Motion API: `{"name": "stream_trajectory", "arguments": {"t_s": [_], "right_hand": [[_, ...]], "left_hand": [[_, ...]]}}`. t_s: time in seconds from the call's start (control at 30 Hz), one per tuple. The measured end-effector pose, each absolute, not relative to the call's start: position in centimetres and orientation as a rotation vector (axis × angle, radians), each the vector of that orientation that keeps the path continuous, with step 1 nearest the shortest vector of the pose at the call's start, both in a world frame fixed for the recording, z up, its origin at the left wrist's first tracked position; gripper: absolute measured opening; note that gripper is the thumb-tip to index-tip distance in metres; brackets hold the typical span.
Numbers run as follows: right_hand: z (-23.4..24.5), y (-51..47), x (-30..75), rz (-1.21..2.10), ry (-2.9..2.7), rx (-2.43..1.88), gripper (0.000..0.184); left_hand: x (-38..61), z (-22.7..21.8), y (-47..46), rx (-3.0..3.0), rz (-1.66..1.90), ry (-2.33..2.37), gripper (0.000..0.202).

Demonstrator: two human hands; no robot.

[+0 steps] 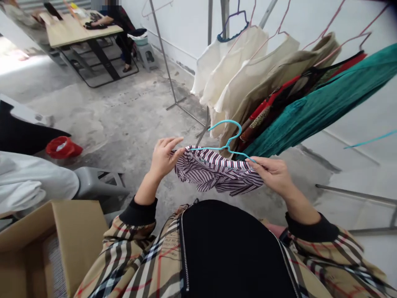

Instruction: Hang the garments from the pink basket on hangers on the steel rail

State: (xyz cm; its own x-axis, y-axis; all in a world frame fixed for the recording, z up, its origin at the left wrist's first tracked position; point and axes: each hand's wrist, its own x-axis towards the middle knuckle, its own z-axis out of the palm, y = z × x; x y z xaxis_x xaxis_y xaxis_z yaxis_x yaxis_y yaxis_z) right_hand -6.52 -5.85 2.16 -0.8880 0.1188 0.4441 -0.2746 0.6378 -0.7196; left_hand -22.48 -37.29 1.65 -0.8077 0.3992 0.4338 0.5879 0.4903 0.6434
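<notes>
Striped garment point(217, 176), one: pinched at upper edge in left fingers point(178, 155) and right fingers point(263, 163), hanging between both. Blue hanger point(228, 146), one: along that edge. Teal garment point(319, 109): beyond right fingers.

Head view: the only one, from the person's own head, wide, facing forward and steeply down.
Jacket point(164, 252): nearest the lens, across the near edge, seen from above.
Hands: left hand point(164, 157) and right hand point(274, 171) close ahead, mid-view.
Hanging clothes point(269, 80): right, farther out than the hands.
Tabletop point(72, 33): far left, viewed at a slant.
</notes>
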Motion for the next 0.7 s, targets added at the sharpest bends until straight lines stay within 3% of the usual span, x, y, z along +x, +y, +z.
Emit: {"name": "stream_trajectory", "arguments": {"t_s": [0.17, 0.27, 0.37, 0.7], "right_hand": [[4.0, -4.9, -6.3, 1.21, -2.446, 0.005, 0.018], [4.6, -3.4, -5.6, 1.207, -2.571, -0.027, 0.033], [4.5, -2.1, -4.6, 1.189, -2.633, -0.066, 0.027], [0.1, 0.2, -1.1, 1.583, -2.188, -0.435, 0.049]], "left_hand": [[-24.7, -0.1, -36.0, -0.988, -1.434, -2.451, 0.033], [-25.4, -0.3, -34.8, -0.842, -1.639, -2.421, 0.029], [-26.6, -0.1, -33.7, -0.804, -1.774, -2.406, 0.029], [-31.7, 1.1, -29.8, -0.983, -1.883, -2.36, 0.031]]}}
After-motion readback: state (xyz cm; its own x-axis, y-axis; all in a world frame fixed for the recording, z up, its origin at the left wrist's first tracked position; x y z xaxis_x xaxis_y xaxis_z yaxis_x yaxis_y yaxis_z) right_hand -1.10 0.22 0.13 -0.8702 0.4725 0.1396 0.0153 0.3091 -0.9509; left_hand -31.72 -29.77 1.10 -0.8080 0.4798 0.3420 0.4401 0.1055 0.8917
